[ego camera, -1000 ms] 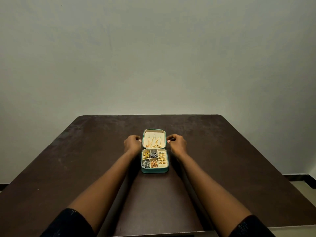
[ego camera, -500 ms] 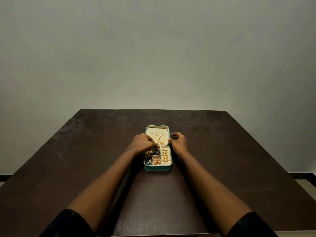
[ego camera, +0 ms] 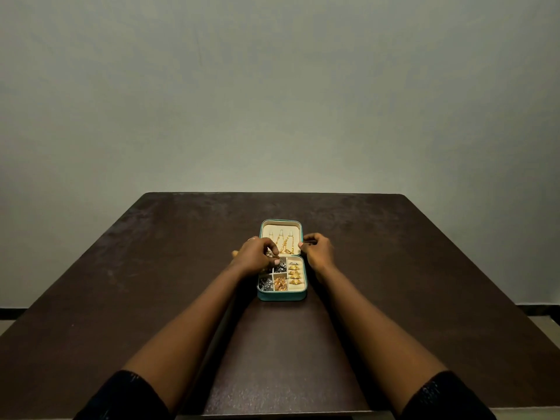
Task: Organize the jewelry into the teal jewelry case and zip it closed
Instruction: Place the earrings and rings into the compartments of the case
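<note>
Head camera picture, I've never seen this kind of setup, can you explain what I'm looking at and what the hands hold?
There is no machine: a person wears a camera on the head, looking down at their two bare hands. On the dark table lies an open teal case, jewelry sorted in its compartments, chains in the lid. The left hand reaches into a far compartment; whether its fingers hold anything is hidden. The right hand pinches the lid's right edge.

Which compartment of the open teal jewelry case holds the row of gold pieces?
The long cream compartment on the teal jewelry case's right side, nearest the right hand; the other visible ones are small squares holding dark, silvery or copper-coloured pieces.
</note>
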Available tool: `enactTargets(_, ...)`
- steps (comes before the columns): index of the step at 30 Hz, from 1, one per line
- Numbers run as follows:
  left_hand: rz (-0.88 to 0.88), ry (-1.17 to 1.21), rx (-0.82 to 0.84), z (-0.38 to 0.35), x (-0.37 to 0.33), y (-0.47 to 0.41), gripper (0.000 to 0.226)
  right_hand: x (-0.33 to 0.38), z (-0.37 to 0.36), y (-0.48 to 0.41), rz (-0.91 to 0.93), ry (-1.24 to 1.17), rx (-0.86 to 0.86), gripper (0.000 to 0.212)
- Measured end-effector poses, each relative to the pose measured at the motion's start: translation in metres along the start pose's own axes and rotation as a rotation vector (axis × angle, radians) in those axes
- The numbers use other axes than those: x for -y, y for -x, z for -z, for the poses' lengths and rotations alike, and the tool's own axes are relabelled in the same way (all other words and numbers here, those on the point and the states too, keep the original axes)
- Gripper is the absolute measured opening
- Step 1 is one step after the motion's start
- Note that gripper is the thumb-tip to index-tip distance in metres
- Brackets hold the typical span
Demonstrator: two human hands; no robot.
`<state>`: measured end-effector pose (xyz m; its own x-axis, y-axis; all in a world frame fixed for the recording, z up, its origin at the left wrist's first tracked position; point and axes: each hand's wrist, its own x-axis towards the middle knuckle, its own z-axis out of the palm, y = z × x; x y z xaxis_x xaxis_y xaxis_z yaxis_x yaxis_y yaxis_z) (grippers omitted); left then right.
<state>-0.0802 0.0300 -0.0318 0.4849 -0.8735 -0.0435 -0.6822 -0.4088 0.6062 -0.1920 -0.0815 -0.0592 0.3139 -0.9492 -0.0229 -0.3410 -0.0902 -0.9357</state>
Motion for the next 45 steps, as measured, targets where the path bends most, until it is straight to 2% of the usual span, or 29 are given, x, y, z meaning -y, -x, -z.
enactTargets(4,0.083,0.073,0.005,0.002,0.007,0.000,0.029,0.002,-0.002,0.000,-0.012,-0.021,0.008,0.018)
enactTargets(7,0.102,0.151,0.009,0.004,0.012,-0.002,0.031,0.003,-0.001,0.000,-0.017,-0.039,0.008,0.021)
enactTargets(9,0.100,0.293,-0.005,0.004,0.014,-0.005,0.029,0.004,-0.001,-0.001,-0.023,-0.047,0.009,0.022)
enactTargets(12,0.146,0.506,-0.101,0.005,0.011,-0.006,0.023,0.005,-0.001,-0.003,-0.035,-0.042,0.027,0.022)
enactTargets(14,0.179,0.574,-0.176,0.005,0.012,-0.011,0.029,0.006,-0.002,-0.004,-0.029,-0.041,0.045,0.024)
enactTargets(17,0.271,0.630,-0.126,-0.001,0.022,-0.024,0.048,0.007,-0.002,-0.007,-0.041,-0.064,0.071,0.026)
enactTargets(22,0.266,0.748,-0.046,0.001,0.006,-0.015,0.036,0.010,-0.001,-0.010,-0.103,-0.158,0.113,0.030)
enactTargets(28,0.265,0.943,-0.069,0.008,0.000,-0.010,0.053,0.016,0.004,-0.007,-0.073,-0.214,0.132,0.040)
enactTargets(33,0.232,1.008,-0.056,0.011,-0.007,-0.002,0.053,0.028,0.016,0.008,0.003,-0.213,0.181,0.045)
enactTargets(39,0.151,1.050,-0.080,0.011,-0.004,0.012,0.053,0.029,0.026,0.023,0.147,-0.138,0.162,0.047)
enactTargets(45,0.090,0.924,-0.153,0.012,-0.002,0.031,0.053,0.026,0.034,0.047,0.319,0.014,0.150,0.036)
